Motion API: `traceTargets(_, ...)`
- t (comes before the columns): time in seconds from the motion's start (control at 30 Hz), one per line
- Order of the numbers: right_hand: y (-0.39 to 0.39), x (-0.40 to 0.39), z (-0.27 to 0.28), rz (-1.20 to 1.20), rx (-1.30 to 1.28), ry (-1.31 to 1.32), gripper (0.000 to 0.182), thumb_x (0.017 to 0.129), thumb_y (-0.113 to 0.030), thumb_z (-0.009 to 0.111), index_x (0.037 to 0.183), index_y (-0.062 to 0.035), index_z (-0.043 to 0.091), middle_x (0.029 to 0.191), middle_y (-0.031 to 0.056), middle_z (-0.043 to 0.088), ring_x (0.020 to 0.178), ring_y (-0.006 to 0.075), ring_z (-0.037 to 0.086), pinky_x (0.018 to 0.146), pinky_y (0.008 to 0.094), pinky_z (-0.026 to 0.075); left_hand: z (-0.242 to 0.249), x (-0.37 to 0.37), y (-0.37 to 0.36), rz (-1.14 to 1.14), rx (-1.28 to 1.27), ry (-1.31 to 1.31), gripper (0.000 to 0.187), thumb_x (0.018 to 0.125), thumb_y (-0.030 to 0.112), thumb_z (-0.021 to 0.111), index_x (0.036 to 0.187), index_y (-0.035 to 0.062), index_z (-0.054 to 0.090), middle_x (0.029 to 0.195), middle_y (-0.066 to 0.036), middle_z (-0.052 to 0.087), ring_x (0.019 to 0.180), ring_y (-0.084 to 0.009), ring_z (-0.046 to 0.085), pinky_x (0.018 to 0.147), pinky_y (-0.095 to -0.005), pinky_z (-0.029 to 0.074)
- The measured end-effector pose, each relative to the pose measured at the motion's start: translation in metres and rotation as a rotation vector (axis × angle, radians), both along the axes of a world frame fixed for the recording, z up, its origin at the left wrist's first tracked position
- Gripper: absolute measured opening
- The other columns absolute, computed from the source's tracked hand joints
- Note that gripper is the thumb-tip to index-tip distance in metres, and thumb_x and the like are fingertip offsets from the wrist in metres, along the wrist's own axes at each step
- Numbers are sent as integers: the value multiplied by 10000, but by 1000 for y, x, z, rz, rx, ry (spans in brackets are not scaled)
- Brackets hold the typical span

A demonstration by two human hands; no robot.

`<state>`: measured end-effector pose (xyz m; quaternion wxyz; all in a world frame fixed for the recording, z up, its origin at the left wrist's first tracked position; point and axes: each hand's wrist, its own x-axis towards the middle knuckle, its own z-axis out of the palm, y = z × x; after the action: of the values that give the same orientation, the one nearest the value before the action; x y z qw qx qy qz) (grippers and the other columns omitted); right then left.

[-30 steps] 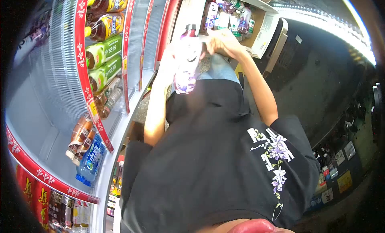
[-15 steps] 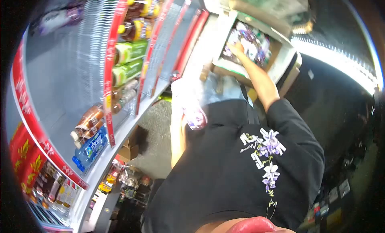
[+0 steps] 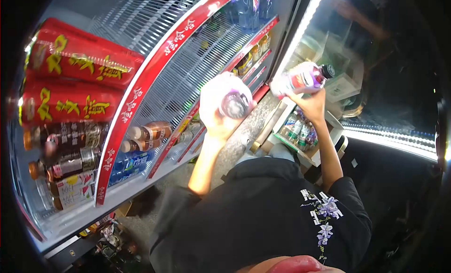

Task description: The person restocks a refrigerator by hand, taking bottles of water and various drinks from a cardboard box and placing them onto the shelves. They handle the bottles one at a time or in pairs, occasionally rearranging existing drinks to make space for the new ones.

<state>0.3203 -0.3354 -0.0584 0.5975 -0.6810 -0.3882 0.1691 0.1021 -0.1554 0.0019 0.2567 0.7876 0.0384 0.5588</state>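
Observation:
My left hand point(image 3: 220, 125) is wrapped round a pale bottle point(image 3: 234, 104), raised in front of the shelves with one round end facing me; glare washes out its upper part. Over to the right, my right hand point(image 3: 311, 103) grips a bottle with a black cap point(image 3: 304, 78), tilted so the cap points right. This bottle has a purple and white label. Below my right hand sits an open carton point(image 3: 331, 127) with several bottles inside point(image 3: 300, 130).
Along the left stands a cooler with red-edged shelves point(image 3: 123, 114), holding red cans point(image 3: 75, 104), brown bottles point(image 3: 152, 131) and blue bottles point(image 3: 131, 162). A glass door with a bright light strip point(image 3: 300, 31) is at the right.
My right hand has come up out of the carton with a bottle in it. My left hand has risen with its bottle. The view has shifted, showing more of the cooler's shelves.

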Motion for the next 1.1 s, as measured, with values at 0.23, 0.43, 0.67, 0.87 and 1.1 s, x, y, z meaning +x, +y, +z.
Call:
traceTargets(0.23, 155, 13, 63, 64, 271, -535, 612, 744, -194, 910, 1249, -24, 610, 1089, 135, 716, 1027, 254, 713, 934, 365, 546, 8, 47, 58, 282, -435, 10, 899, 677, 169, 969, 1418, 28, 481, 1343, -160, 567, 1191, -264, 605, 1021, -386, 500)
traceTargets(0.43, 210, 28, 55, 129, 142, -545, 759, 738, -307, 866, 1315, 8, 486, 1039, 282, 708, 977, 429, 710, 862, 454, 565, -13, 63, 102, 429, -318, -15, 965, 723, 246, 950, 1467, -24, 400, 1370, -202, 566, 1218, -274, 600, 1042, -393, 493)
traceTargets(0.67, 212, 43, 71, 284, -123, -552, 685, 740, -323, 876, 1180, 19, 477, 919, 315, 705, 904, 478, 715, 789, 498, 579, -10, 78, 90, 372, -459, -15, 944, 727, 276, 949, 1456, 2, 415, 1313, -200, 606, 1161, -283, 631, 1007, -396, 505)
traceTargets(0.87, 201, 21, 58, 31, 50, -645, 735, 709, -403, 892, 1224, 8, 566, 1099, 269, 695, 978, 433, 707, 862, 481, 572, -14, 84, 85, 553, -408, -23, 984, 701, 369, 954, 1437, 1, 416, 1295, -231, 612, 1162, -325, 640, 989, -439, 521)
traceTargets(1.1, 194, 30, 20, 0, 177, -614, 665, 769, -297, 850, 1321, -9, 615, 1191, 180, 712, 1039, 301, 716, 889, 380, 568, -10, 74, 62, 514, -511, 224, 1053, 719, 282, 934, 1522, 37, 299, 1487, -252, 466, 1336, -399, 524, 1123, -462, 430)
